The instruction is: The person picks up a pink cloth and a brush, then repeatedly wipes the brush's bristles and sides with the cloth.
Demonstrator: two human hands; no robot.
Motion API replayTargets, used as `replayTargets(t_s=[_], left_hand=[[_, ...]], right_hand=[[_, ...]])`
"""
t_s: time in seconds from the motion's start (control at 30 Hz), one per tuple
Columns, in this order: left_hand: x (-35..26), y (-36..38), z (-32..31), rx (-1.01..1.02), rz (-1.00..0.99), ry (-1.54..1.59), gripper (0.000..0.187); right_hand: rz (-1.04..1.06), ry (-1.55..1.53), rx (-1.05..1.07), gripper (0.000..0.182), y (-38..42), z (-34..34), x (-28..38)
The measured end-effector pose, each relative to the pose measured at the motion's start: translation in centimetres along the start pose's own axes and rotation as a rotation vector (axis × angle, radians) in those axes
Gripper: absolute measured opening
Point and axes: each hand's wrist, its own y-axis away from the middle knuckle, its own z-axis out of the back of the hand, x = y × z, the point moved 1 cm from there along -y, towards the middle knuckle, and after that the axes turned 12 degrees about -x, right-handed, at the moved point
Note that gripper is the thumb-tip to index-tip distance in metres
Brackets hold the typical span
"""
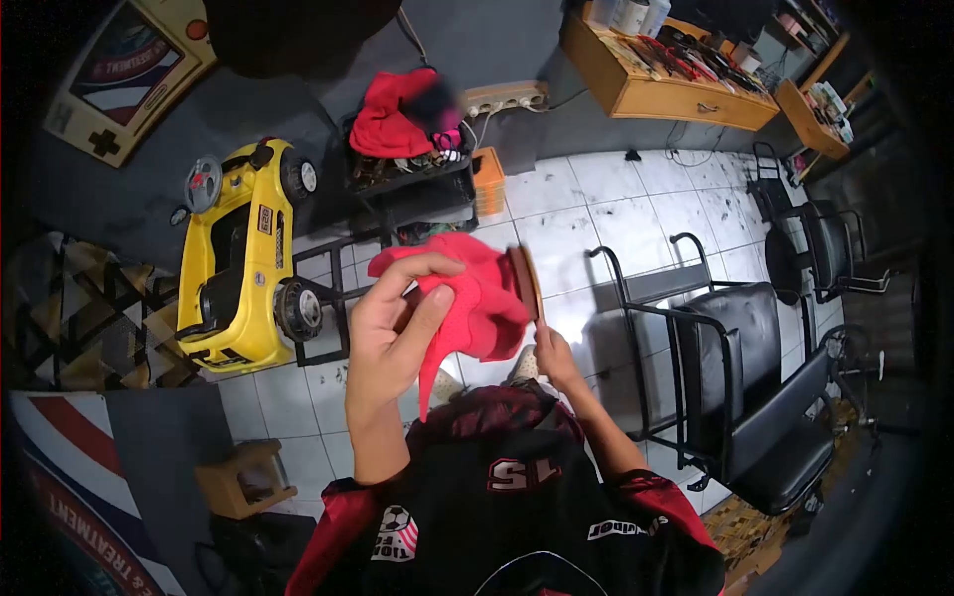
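Note:
A red cloth hangs in front of my body, pinched at its upper left between the thumb and fingers of my left hand. My right hand is wrapped round the handle of a wooden brush. The brush is upright, its dark bristle side facing left against or very near the right edge of the cloth. Whether the bristles touch the cloth I cannot tell.
Black barber chairs stand at the right. On the left is a yellow toy car. A black cart with red fabric stands ahead, near an orange basket. A wooden drawer counter holds tools at the upper right.

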Motion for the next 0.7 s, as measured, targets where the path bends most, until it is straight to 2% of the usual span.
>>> replayTargets(t_s=[0.03, 0.1, 0.13, 0.17, 0.23, 0.33, 0.37, 0.43, 0.5, 0.53, 0.57, 0.63, 0.7], left_hand=[[0.1, -0.3, -0.2, 0.028, -0.038, 0.002, 0.019], [0.1, -0.8, -0.6, 0.111, -0.070, -0.045, 0.018], [0.1, -0.8, -0.8, 0.153, -0.084, -0.067, 0.017], [0.2, -0.9, -0.9, 0.193, -0.097, -0.097, 0.017], [0.6, -1.1, -1.0, 0.268, -0.130, -0.157, 0.016], [-0.8, -1.0, -1.2, 0.183, -0.188, -0.107, 0.017], [-1.3, -1.4, -0.8, 0.125, -0.303, -0.105, 0.018], [-2.4, -1.8, 0.4, -0.007, -0.442, -0.046, 0.018], [-3.1, -1.6, 1.5, -0.105, -0.453, 0.036, 0.016], [-3.4, -1.6, 1.9, -0.122, -0.447, 0.047, 0.016], [-3.1, -1.5, 2.3, -0.120, -0.466, 0.026, 0.015], [-1.9, -1.0, 3.1, -0.116, -0.500, -0.016, 0.015], [-1.1, -0.9, 3.0, -0.215, -0.388, 0.029, 0.014]], right_hand=[[-0.137, -0.285, 0.046, 0.049, 1.7, -0.2, 3.7], [-0.190, -0.610, 0.115, 0.044, 5.5, -0.5, 10.0], [-0.193, -0.716, 0.207, 0.042, 6.7, -0.6, 11.1], [0.094, -0.591, 0.202, 0.040, 7.3, -1.1, 10.9], [0.317, -0.547, 0.306, 0.031, 8.5, -2.0, 11.7], [0.564, -0.105, 0.171, 0.026, 5.6, -3.6, 8.8], [0.589, 0.134, 0.234, 0.032, 3.7, -4.0, 5.9], [0.507, 0.587, 0.331, 0.043, 0.4, -4.7, -1.1], [0.435, 0.824, 0.457, 0.055, -3.5, -4.8, -12.0], [0.408, 0.885, 0.477, 0.056, -3.4, -3.6, -14.0], [0.385, 0.946, 0.495, 0.057, -3.2, -3.0, -14.1], [0.232, 0.883, 0.316, 0.055, -2.8, -2.0, -13.3], [0.143, 0.794, 0.127, 0.059, -2.4, -1.6, -13.5]])
